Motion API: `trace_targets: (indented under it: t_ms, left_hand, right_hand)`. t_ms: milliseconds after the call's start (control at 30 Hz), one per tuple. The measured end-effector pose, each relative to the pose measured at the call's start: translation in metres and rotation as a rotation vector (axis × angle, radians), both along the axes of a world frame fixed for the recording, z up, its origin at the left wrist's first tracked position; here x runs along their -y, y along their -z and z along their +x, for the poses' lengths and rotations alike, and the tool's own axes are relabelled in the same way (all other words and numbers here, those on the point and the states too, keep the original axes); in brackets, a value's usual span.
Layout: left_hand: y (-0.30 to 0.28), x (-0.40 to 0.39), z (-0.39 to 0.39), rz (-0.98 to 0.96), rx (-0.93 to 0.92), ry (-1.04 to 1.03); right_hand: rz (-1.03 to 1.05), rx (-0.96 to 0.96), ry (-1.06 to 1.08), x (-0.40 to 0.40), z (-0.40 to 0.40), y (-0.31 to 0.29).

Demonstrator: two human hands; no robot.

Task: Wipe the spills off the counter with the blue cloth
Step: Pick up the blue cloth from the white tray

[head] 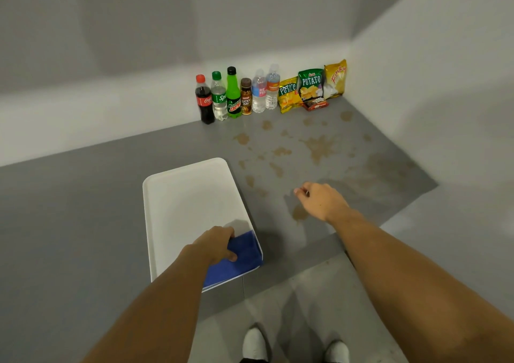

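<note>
A folded blue cloth (244, 254) lies in the near right corner of a white tray (183, 195) on the grey counter (83, 209). My left hand (215, 244) rests on the cloth's left edge, fingers curled around it. Brown spills (319, 147) are spattered over the counter from the tray's right side to the back corner, with one patch (299, 213) right beside my right hand. My right hand (319, 200) hovers over the counter to the right of the tray, fingers loosely curled, holding nothing.
Several drink bottles (232, 97) and snack bags (311, 84) stand in a row against the back wall. A white wall closes the counter's right side. The counter's front edge runs just below the tray; floor and my shoes (254, 344) show below.
</note>
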State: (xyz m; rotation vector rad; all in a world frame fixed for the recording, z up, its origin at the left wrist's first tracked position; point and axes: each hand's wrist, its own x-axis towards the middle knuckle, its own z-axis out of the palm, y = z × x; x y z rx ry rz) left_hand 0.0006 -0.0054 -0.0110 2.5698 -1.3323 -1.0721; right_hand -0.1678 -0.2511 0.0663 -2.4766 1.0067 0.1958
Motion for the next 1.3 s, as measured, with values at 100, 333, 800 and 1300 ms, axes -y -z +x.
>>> trace_targets:
  t_ms: [100,333,800,1300]
  left_hand:
    - [-0.003,0.002,0.001,0.037,-0.030,0.001]
    - [-0.018,0.006,0.008,0.109,-0.101,0.041]
    - [-0.073,0.058,0.002,-0.289,-0.523,-0.285]
    - [-0.073,0.107,-0.039,-0.497,-0.867,-0.560]
  right_hand:
    - [-0.006,0.002,0.007,0.003,-0.001,-0.001]
    - [-0.013,0.011,-0.001,0.007,-0.001,-0.007]
    - [0.462,0.036,0.170,-0.010,0.014,0.018]
    - [0.469,0.519,0.517,-0.024,0.019,0.037]
